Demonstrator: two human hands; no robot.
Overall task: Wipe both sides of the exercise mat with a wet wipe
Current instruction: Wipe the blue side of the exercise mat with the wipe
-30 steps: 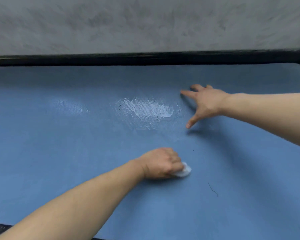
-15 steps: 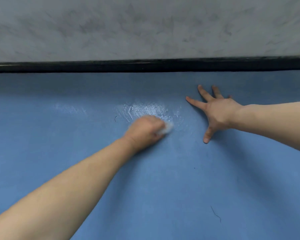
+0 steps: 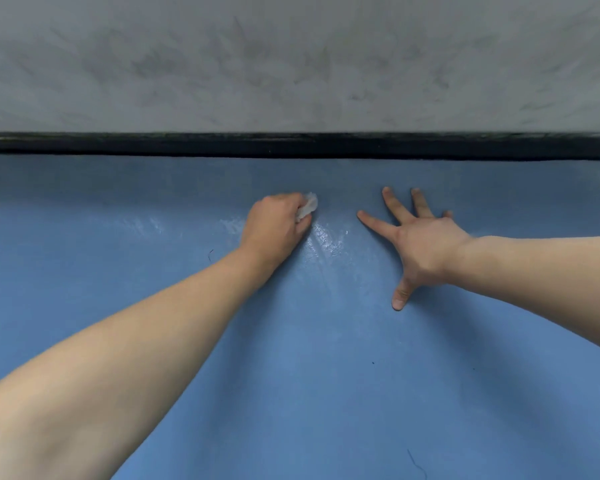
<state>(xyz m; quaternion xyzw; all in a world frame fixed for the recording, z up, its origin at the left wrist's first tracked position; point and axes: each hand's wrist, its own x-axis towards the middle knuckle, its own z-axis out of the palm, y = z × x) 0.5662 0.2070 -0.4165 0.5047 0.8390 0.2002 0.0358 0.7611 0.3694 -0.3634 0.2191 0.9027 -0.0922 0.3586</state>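
We're looking down on the blue exercise mat (image 3: pixel 326 393), spread flat and filling the whole lower part of the view. Up at twelve o'clock its far edge runs beside a black strip (image 3: pixel 298 145), and beyond that stands a grey wall (image 3: pixel 291 64).

Our left hand (image 3: pixel 276 230) is out near the far edge, fingers curled tight around the wet wipe (image 3: pixel 308 206); a white wad of it pokes out past the knuckles at about one o'clock from the hand, lying on the mat. At four o'clock from that hand we see a wet sheen (image 3: pixel 329 239) glistening on the mat, with a fainter streak (image 3: pixel 146 225) off at nine o'clock.

Our right hand (image 3: pixel 426 244) sits at three o'clock from the left, near it but apart, planted flat on the mat with fingers (image 3: pixel 374 223) splayed wide, holding nothing, thumb pointing back toward six o'clock.

A thin dark hair (image 3: pixel 417 464) lies on the mat down at five o'clock.
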